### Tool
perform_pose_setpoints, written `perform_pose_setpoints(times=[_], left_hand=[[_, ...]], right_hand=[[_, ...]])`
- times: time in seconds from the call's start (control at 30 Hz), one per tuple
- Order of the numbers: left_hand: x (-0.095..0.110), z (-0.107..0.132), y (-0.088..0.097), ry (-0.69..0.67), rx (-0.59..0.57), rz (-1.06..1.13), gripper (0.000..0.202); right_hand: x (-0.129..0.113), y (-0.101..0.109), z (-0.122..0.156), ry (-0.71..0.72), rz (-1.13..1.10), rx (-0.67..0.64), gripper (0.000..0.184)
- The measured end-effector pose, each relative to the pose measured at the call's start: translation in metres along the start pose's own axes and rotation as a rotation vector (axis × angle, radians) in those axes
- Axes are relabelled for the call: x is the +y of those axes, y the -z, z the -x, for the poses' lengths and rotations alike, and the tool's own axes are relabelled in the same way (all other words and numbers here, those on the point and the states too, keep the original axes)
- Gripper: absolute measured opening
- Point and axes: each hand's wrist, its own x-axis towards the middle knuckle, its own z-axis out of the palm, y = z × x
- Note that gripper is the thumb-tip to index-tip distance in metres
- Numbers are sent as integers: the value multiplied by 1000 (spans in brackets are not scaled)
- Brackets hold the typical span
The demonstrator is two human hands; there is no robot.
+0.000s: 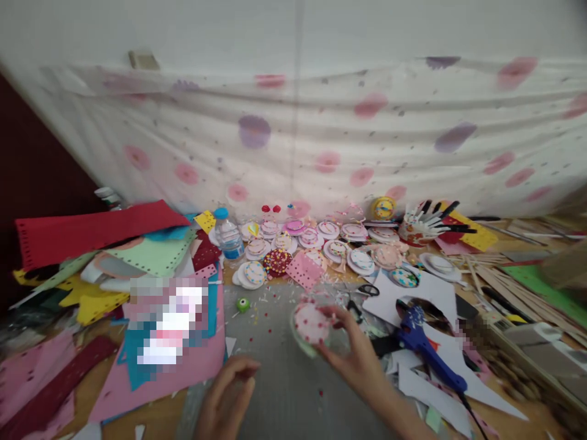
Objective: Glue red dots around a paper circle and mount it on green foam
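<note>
My right hand (355,351) holds a small round craft disc (310,322), pink on top with white dots and a pale green rim, just above a grey mat (279,366). Its fingers pinch the disc's right edge. My left hand (227,397) hovers low over the mat near the bottom edge, fingers curled together, thumb meeting fingertips; whether anything tiny is in the pinch I cannot make out. The picture is blurred by motion.
Several decorated discs (321,241) lie in rows at the back beside a water bottle (228,235). Foam sheets (92,232) pile up left. A blue glue gun (424,348), scissors (364,292), white paper scraps and wooden sticks (504,284) lie right. A dotted cloth hangs behind.
</note>
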Motion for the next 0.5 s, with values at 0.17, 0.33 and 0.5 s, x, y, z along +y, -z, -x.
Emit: perform_pose_setpoints(times=[0.17,0.33,0.5], left_hand=[[-20,-1,-8,-125,-55,-94,43],[-24,-5,-4,-226,-215,-162,62],[-6,-13,-5,-188,-235,-30,38]], right_hand=[[-15,-36,40,12,-72,-312,51],[-15,-32,43,5,-72,-383,56],[-24,-15,43,-63,-138,-227,36]])
